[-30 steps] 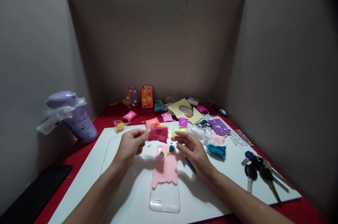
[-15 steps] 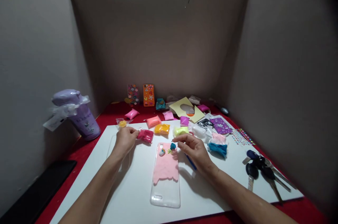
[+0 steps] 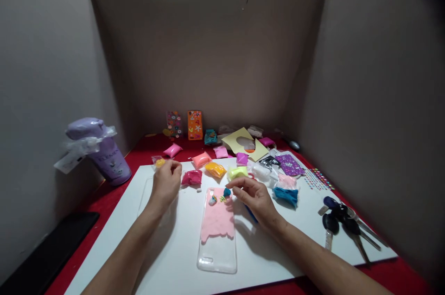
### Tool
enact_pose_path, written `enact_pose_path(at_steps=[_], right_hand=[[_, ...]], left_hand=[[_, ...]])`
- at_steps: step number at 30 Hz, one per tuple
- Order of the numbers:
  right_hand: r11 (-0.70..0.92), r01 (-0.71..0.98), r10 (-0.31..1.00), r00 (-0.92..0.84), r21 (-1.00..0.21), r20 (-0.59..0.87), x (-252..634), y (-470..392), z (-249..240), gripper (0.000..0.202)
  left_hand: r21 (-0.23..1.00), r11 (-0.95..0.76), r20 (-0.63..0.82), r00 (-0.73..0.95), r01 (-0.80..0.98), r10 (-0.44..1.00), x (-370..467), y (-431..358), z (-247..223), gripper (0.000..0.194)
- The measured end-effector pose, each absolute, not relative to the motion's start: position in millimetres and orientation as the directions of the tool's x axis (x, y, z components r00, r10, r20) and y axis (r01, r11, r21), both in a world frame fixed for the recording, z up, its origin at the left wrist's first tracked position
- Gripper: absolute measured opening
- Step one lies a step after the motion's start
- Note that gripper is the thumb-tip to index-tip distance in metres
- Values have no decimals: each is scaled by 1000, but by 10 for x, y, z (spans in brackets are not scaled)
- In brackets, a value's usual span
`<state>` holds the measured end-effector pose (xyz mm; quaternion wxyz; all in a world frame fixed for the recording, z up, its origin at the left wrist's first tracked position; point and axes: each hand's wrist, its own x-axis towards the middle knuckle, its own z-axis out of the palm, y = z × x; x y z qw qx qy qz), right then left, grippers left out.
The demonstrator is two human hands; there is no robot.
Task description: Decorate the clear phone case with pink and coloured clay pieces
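A: Where's the phone case (image 3: 217,258)?
B: Lower centre of frame, flat on the white board (image 3: 181,248). Pink sheet (image 3: 218,221) covers its upper part, blue blob (image 3: 227,192) near the top.
A: Hands?
B: Left hand (image 3: 167,183) curled, beside the crimson packet (image 3: 192,177); can't tell if it grips anything. Right hand (image 3: 255,197) loosely bent, fingertips by the blob; grip unclear too.
A: Handling?
B: Case likely light, flexible, a bit slick. Pink layer looks soft, dents easily. Hold by the bare lower side edges.
A: Text?
B: Purple tumbler (image 3: 111,160), left of frame: roughly "ELEMEN". Its white tag (image 3: 67,163) is unreadable.
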<state>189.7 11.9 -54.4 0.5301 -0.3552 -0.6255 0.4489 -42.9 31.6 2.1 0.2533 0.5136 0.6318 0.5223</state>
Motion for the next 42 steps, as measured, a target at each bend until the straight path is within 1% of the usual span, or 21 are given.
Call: enact_pose_path(at_steps=[3, 6, 8, 10, 12, 14, 17, 23, 29, 37, 42], right_hand=[[391, 36, 903, -209, -920, 375, 1900, 102, -541, 15], [478, 95, 862, -239, -873, 446, 1896, 64, -503, 12], [545, 119, 822, -271, -830, 501, 1889, 34, -467, 10], [603, 129, 779, -307, -787, 547, 1882, 5, -435, 10], [652, 139, 741, -329, -746, 586, 1875, -20, -414, 10], [694, 157, 707, -338, -703, 622, 1871, -39, -404, 9], [731, 168, 673, -343, -662, 655, 1871, -57, -403, 12], [744, 175, 659, -348, -645, 667, 1880, -69, -420, 16], [757, 187, 647, -350, -626, 677, 1882, -62, -428, 14], [813, 192, 581, -330, -550, 744, 1861, -50, -425, 11], [808, 202, 588, -300, -553, 751, 1863, -81, -422, 18]], left_hand=[[959, -90, 147, -200, 267, 969, -300, 257, 9, 11], [986, -67, 76, -54, 153, 996, -159, 185, -30, 21], [999, 17, -13, 109, -31, 994, -83, 130, -53, 27], [988, 116, -87, 246, -106, 965, -29, 74, -65, 32], [972, 197, -143, 339, -131, 930, 6, 20, -63, 35], [959, 250, -182, 389, -132, 903, 27, -24, -52, 36], [949, 275, -196, 394, -155, 898, 41, -55, -39, 36], [926, 294, -200, 353, -238, 914, 41, -25, -39, 30], [928, 285, -180, 380, -241, 907, 47, -40, -31, 20], [935, 295, -193, 417, -196, 888, 56, -66, -26, 26], [930, 306, -206, 399, -206, 893, 65, -65, -54, 22]])
